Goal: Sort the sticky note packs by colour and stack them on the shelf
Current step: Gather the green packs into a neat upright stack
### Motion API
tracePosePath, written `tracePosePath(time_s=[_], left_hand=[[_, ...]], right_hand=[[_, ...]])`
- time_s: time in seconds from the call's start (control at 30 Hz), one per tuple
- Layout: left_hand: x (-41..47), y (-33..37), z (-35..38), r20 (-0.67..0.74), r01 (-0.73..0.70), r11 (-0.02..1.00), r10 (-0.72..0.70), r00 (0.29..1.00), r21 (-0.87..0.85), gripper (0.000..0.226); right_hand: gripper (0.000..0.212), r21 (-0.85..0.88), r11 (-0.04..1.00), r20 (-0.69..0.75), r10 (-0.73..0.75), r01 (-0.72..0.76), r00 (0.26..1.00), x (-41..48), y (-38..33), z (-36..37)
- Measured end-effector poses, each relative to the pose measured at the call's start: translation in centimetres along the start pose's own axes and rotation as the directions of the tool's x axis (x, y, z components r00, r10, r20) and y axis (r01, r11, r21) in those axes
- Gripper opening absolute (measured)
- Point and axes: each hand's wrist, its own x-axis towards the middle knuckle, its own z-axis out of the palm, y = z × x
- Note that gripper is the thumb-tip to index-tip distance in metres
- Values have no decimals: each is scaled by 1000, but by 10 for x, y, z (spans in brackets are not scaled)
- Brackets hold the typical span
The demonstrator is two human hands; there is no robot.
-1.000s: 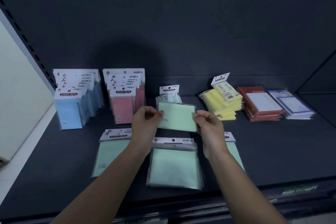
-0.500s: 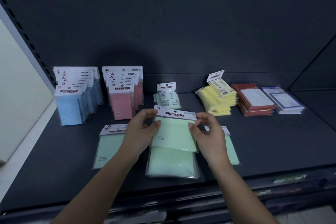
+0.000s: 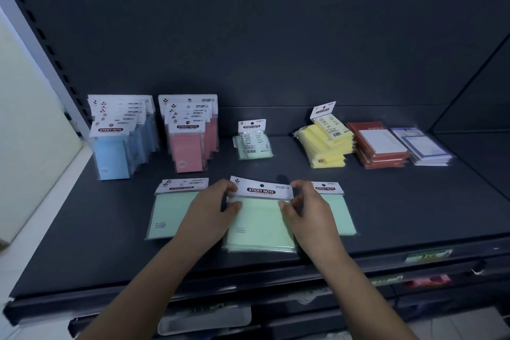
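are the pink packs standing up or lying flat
Upright: the pink packs stand on their bottom edges in a row, header cards on top.

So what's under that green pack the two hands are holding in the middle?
A green pile: only its wrappers' near edge peeks out beneath the top green pack. The rest, and how many packs it holds, is covered.
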Motion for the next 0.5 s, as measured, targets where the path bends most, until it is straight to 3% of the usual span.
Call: tracePosePath(time_s=[0.1, 0.2, 0.33, 0.4, 0.5], left_hand=[[-1, 2, 0, 30, -4, 994, 1, 1000, 106, 21], [-1, 4, -5, -32, -12, 990, 17, 999, 142, 21], [15, 13, -8, -108, -45, 998, 41, 993, -33, 22], [30, 19, -2, -26, -4, 988, 0, 1000, -152, 30], [50, 24, 10, 88, 70, 979, -54, 995, -191, 42]], right_hand=[[31, -141, 990, 31, 26, -22, 999, -2, 0, -4], [19, -269, 962, -28, 39, -45, 999, 0, -5, -11], [5, -71, 997, -64, 20, -24, 998, 23, -12, -13], [11, 59, 998, -1, 6, -6, 1000, 39, -15, -7], [30, 160, 987, 113, -2, -17, 994, 60, -19, 8]])
